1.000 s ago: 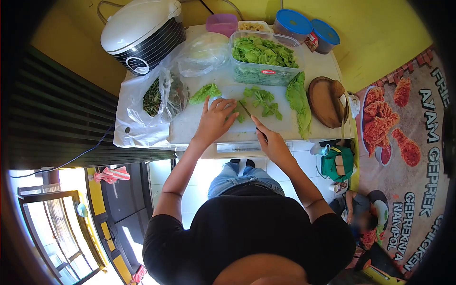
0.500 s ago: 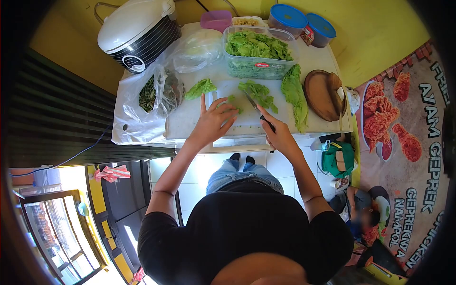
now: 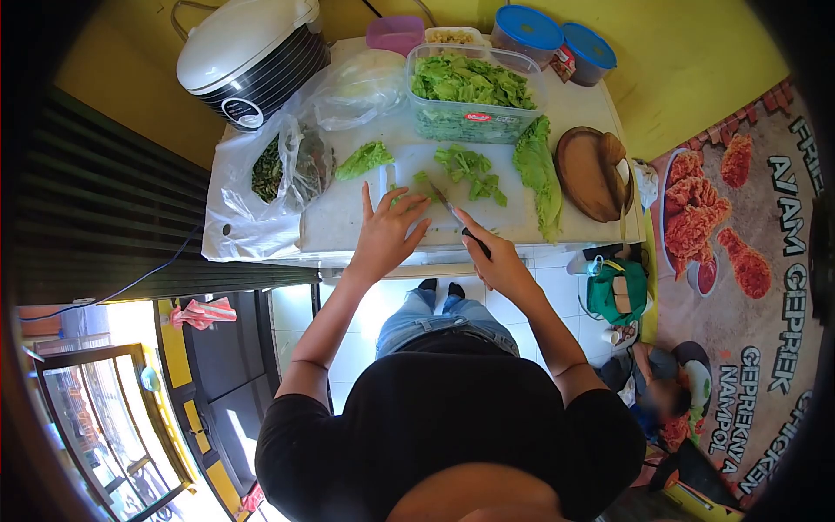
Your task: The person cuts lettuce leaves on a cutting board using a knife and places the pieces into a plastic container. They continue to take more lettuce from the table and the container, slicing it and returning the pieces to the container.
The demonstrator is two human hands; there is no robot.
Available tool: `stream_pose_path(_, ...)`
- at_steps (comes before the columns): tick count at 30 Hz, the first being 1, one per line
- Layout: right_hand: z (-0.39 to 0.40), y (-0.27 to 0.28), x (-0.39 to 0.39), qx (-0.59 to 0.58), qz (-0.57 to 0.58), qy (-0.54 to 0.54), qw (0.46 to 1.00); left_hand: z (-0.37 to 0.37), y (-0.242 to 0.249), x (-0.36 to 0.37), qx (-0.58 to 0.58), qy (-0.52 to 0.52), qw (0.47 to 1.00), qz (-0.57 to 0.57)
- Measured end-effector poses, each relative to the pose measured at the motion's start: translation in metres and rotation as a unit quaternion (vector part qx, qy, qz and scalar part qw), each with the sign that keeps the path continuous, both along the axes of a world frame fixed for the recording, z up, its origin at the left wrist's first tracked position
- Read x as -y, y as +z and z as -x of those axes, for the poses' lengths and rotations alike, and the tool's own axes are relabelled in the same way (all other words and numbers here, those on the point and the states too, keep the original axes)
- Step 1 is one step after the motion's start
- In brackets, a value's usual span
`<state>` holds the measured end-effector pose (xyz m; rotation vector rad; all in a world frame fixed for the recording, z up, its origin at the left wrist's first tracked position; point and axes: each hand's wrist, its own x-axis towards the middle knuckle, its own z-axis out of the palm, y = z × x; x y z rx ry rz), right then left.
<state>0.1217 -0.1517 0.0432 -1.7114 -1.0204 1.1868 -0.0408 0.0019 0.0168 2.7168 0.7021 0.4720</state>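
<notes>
My right hand (image 3: 497,261) is closed round the black handle of a kitchen knife (image 3: 442,197). Its blade points up and left over a pale cutting board (image 3: 513,209), close to my left fingertips. My left hand (image 3: 387,230) rests on the board with fingers spread, beside small lettuce scraps (image 3: 421,177); its fingers partly hide what lies under them. Cut lettuce (image 3: 472,170) is heaped just beyond the blade. One lettuce piece (image 3: 365,159) lies to the left, and a long whole lettuce leaf (image 3: 537,178) lies along the right side.
Behind the board stands a clear plastic tub (image 3: 474,122) of lettuce. A rice cooker (image 3: 252,61), plastic bags (image 3: 287,174) and a wooden mortar (image 3: 591,178) surround the work area. Blue-lidded containers (image 3: 528,30) stand at the back. Another person (image 3: 648,383) sits low at right.
My right hand has moved the knife left and slightly toward me, from the cut lettuce to near my left fingertips. My left hand has shifted slightly left.
</notes>
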Motion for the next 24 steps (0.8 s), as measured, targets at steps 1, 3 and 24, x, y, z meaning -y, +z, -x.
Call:
stream_pose_path(1, 0.001, -0.003, 0.000, 0.000, 0.000, 0.000, 1.000, 0.000, -0.001, 0.002, 0.008, 0.002, 1.000, -0.006)
stream_pose_path(3, 0.004, -0.012, -0.001, 0.030, -0.019, 0.009, 0.999, 0.000, -0.001, 0.003, 0.015, 0.005, 1.000, -0.012)
stream_pose_path(24, -0.015, 0.014, -0.004, 0.037, 0.002, -0.028, 0.999, -0.021, 0.004, -0.004, 0.009, -0.011, 0.999, 0.035)
